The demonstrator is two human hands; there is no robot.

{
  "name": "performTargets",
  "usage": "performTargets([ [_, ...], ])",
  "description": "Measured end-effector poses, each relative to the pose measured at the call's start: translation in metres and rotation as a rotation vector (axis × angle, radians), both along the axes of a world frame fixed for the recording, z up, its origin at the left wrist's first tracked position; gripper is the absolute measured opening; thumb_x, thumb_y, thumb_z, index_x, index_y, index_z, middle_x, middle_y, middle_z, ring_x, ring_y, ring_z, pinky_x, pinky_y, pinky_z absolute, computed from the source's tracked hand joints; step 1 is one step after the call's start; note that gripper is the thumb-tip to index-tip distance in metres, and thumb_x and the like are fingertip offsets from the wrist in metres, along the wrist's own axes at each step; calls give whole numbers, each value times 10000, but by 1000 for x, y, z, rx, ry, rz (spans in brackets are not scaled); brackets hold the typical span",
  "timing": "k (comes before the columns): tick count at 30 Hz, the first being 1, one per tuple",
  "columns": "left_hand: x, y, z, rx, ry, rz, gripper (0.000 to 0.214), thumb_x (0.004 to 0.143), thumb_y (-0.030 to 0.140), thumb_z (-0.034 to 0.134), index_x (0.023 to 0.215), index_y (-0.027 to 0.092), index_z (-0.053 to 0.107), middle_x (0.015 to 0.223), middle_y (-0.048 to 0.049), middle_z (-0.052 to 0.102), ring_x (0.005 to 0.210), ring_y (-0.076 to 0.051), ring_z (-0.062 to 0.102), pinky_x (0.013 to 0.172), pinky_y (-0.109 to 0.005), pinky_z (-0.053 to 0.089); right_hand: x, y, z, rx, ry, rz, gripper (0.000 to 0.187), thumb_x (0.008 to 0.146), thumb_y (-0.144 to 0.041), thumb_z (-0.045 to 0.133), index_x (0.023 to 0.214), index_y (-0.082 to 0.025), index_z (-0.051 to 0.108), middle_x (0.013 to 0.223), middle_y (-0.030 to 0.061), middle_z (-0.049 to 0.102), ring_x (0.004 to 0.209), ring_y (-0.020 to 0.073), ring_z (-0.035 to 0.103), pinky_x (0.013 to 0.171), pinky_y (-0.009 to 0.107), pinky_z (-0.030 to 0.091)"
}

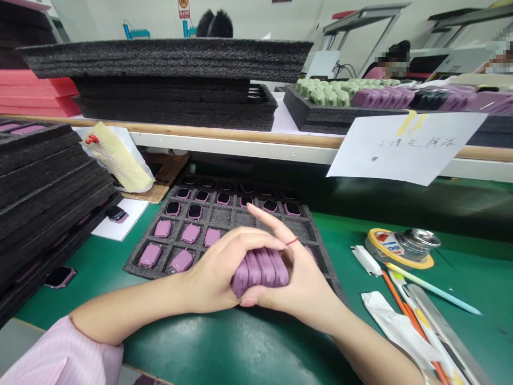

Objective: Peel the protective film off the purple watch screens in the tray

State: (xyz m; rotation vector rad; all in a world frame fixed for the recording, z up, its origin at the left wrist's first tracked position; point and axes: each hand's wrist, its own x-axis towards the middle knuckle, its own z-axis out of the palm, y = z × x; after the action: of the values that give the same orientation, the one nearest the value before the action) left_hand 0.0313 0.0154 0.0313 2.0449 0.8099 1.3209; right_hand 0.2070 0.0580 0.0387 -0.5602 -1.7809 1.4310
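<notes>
"What's the left hand (212, 267) doing there, above the green tabletop (344, 235)?"

"It's closed, gripping a row of mauve smartwatch bodies (260, 270) stood on edge, and they're squeezed against the right hand (298, 286). That one's curled round the far end, one finger lifted."

"So the row sits over the charcoal foam tray (302, 227)?"

"Over its near edge, toward the front of the tabletop. More bodies lie in the tray's pockets, screens up in the far rows."

"What worries you?"

"Only the squeeze holds that row together. If the pressure slackens or the hands shift, I'd expect pieces to slip out and knock the ones below, maybe scuffing a screen."

"Anything else?"

"The right forearm runs close to the metal ruler (441, 326), so a careless swing could send it sliding."
</notes>
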Motion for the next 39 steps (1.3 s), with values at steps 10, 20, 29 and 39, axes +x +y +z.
performTargets([
  [10, 8, -3, 7, -783, -437, -127, 950, 643, 386, 970, 1408, 246, 425, 1324, -130, 565, 1196, -281, 601, 1038, -435, 497, 3, 3, -3, 641, -104, -98, 908, 943, -226, 722, 1639, -322, 148, 1285, 71, 673, 1203, 264, 650, 1077, 441, 544],
  [20, 7, 9, -4, -1089, -796, -421, 507, 772, 526, 857, 1060, 135, 712, 1018, -125, 726, 920, -223, 718, 794, -279, 564, 23, 9, 25, 535, -163, -66, 222, 854, -219, 811, 997, -252, 643, 1162, 65, 691, 1051, 246, 698, 863, 329, 624],
  [29, 4, 7, -6, -1099, -851, -425, 526, 759, 511, 876, 1115, 172, 688, 946, -75, 718, 857, -186, 709, 753, -246, 547, 18, 6, 27, 607, -69, -156, 88, 927, -209, 735, 847, -236, 709, 1085, 63, 735, 988, 246, 720, 861, 359, 618],
  [39, 5, 7, -6, -977, -812, -600, 495, 808, 579, 799, 1092, 180, 724, 996, -105, 706, 828, -179, 715, 500, -113, 448, 22, -3, 26, 518, -12, -205, 429, 890, -382, 826, 1259, -268, 639, 1255, 64, 669, 1183, 263, 643, 1065, 411, 550],
])
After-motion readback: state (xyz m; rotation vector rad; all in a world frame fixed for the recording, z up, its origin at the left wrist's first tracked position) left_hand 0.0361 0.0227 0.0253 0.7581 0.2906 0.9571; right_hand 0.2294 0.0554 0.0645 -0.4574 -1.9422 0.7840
